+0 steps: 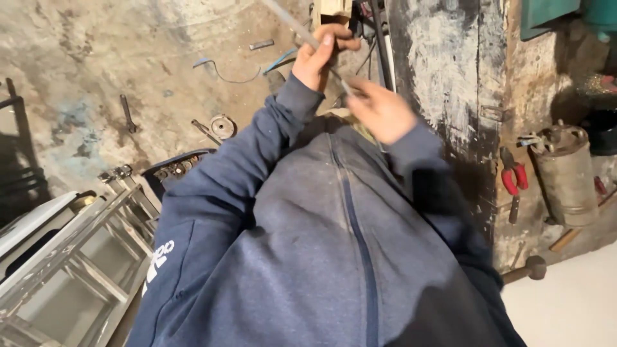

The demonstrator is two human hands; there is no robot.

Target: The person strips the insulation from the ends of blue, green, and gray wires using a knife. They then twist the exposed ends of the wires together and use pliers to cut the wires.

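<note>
A thin grey metal rod [289, 22] runs diagonally from the top of the view down between both hands. My left hand [321, 54] is closed around it near a pale wooden block [334, 9] at the top edge. My right hand [380, 110] is lower and blurred, its fingers pinching the rod's lower end. My blue zip sweatshirt [334, 244] fills the lower middle and hides what lies under the hands.
A concrete floor [96, 58] holds a spanner [127, 112], a round metal part [223, 125] and loose wire [225, 74]. A metal ladder [71, 257] lies at lower left. Red-handled pliers [513, 178], a grey metal cylinder [567, 173] and a hammer [527, 270] sit at right.
</note>
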